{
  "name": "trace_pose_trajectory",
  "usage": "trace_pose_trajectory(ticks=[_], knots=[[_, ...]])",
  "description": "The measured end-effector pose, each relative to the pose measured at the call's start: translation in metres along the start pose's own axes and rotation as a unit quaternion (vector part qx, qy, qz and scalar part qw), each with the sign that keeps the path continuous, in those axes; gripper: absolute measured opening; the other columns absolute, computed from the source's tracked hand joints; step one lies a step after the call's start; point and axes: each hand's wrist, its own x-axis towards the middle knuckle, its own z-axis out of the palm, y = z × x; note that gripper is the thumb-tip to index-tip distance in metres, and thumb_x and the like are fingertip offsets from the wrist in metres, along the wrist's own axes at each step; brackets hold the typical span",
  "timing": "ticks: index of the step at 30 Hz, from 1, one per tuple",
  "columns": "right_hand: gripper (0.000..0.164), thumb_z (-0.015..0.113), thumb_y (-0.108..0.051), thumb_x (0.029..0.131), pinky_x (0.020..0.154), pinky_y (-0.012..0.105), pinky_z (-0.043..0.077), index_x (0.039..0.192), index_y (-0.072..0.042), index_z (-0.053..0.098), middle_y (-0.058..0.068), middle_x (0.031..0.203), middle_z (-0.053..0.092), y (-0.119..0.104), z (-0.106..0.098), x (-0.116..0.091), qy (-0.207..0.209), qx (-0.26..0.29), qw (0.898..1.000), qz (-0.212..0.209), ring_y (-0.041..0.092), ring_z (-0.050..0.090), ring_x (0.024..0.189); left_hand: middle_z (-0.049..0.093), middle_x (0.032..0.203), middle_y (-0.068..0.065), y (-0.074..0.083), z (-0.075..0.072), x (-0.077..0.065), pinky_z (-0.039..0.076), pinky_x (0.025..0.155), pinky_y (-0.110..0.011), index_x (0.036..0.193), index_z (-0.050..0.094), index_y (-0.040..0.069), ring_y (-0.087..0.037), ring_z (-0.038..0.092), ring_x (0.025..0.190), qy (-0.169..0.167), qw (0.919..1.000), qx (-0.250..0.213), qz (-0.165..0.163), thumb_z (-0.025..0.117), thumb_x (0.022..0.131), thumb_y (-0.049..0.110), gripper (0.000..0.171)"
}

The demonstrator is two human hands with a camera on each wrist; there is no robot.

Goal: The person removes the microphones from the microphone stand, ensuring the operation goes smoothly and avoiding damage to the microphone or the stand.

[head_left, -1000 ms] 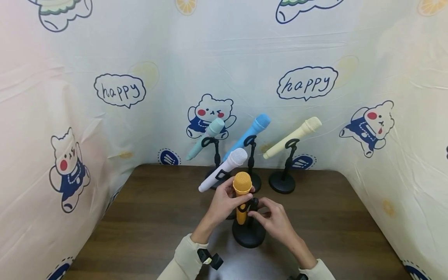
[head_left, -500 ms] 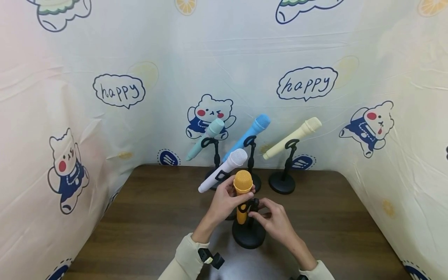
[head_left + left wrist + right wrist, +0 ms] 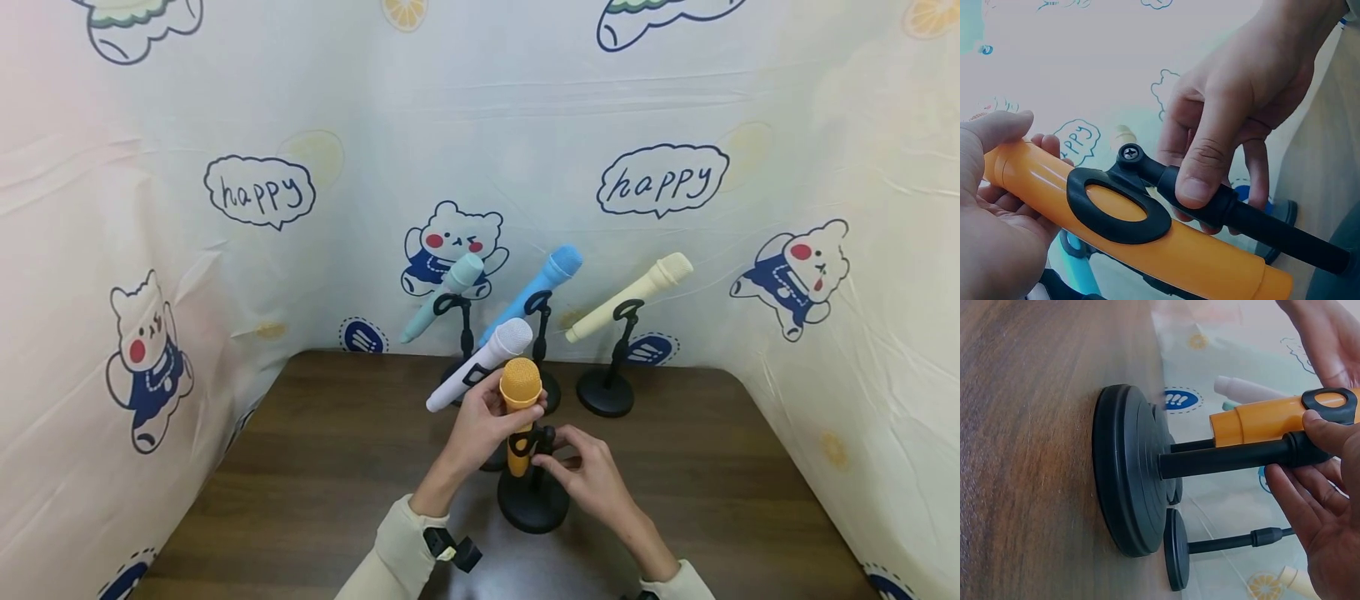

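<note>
An orange microphone [image 3: 521, 385] stands nearly upright in the clip ring [image 3: 1119, 234] of a black microphone stand [image 3: 534, 504]. My left hand [image 3: 482, 421] grips the microphone just below its mesh head, thumb across the front. The ring wraps the microphone's body in the left wrist view. On the stand's upper pole, close under the clip's joint, my right hand [image 3: 592, 471] pinches with thumb and fingers. The round base [image 3: 1124, 472] rests on the table in the right wrist view, and the microphone's tail end hangs beside the pole.
Behind my hands, a white microphone [image 3: 480, 365] leans in its stand. Farther back, teal [image 3: 442, 298], blue [image 3: 534, 292] and cream [image 3: 628, 297] microphones sit tilted in black stands near the back edge of the wooden table [image 3: 322, 467]. A printed cloth [image 3: 525, 108] hangs behind.
The orange microphone and my left hand have risen slightly, sliding the microphone up a little in the ring. My right hand keeps its place on the pole.
</note>
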Motion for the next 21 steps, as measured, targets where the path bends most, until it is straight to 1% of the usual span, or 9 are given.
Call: trace_pose_trajectory(ticks=[4, 7, 14, 17, 21], knots=[[0.022, 0.089, -0.013, 0.087, 0.067, 0.019, 0.062, 0.101, -0.016, 0.072, 0.000, 0.095, 0.074, -0.001, 0.000, 0.000, 0.000, -0.001, 1.000, 0.006, 0.011, 0.073, 0.088, 0.069, 0.132, -0.025, 0.004, 0.000, 0.002, 0.054, 0.112, -0.035, 0.142, 0.055, 0.000, -0.022, 0.073, 0.120, 0.003, 1.0000, -0.007, -0.002, 0.077, 0.095, 0.002, 0.052], [0.022, 0.089, -0.013, 0.087, 0.067, 0.018, 0.062, 0.101, -0.016, 0.072, 0.000, 0.095, 0.075, -0.002, -0.001, 0.000, -0.002, -0.002, 1.000, 0.010, 0.011, 0.074, 0.088, 0.069, 0.132, -0.026, 0.006, 0.001, 0.003, 0.054, 0.112, -0.036, 0.142, 0.055, 0.000, -0.022, 0.073, 0.120, 0.005, 0.9999, -0.008, 0.002, 0.077, 0.095, 0.001, 0.052], [0.023, 0.089, -0.014, 0.087, 0.070, 0.019, 0.063, 0.103, -0.018, 0.072, 0.000, 0.098, 0.075, -0.005, -0.003, 0.000, -0.017, 0.016, 0.999, 0.029, 0.009, 0.074, 0.091, 0.067, 0.132, -0.029, 0.009, 0.001, 0.005, 0.054, 0.112, -0.035, 0.144, 0.053, -0.001, -0.015, 0.074, 0.117, 0.002, 0.9996, -0.028, 0.009, 0.076, 0.096, -0.001, 0.054], [0.022, 0.088, -0.014, 0.088, 0.070, 0.020, 0.063, 0.103, -0.019, 0.072, -0.001, 0.099, 0.075, -0.006, -0.002, 0.000, -0.024, 0.025, 0.999, 0.034, 0.009, 0.075, 0.092, 0.066, 0.133, -0.029, 0.012, 0.001, 0.006, 0.054, 0.112, -0.036, 0.145, 0.052, -0.001, -0.016, 0.074, 0.116, 0.001, 0.9994, -0.035, 0.009, 0.075, 0.096, -0.001, 0.054], [0.022, 0.088, -0.015, 0.089, 0.071, 0.020, 0.063, 0.104, -0.018, 0.072, 0.000, 0.100, 0.075, -0.006, -0.002, 0.001, -0.025, 0.027, 0.999, 0.032, 0.009, 0.075, 0.092, 0.067, 0.132, -0.029, 0.015, 0.002, 0.008, 0.053, 0.113, -0.036, 0.144, 0.053, -0.002, -0.015, 0.073, 0.116, 0.007, 0.9994, -0.033, 0.009, 0.075, 0.097, 0.000, 0.052]])
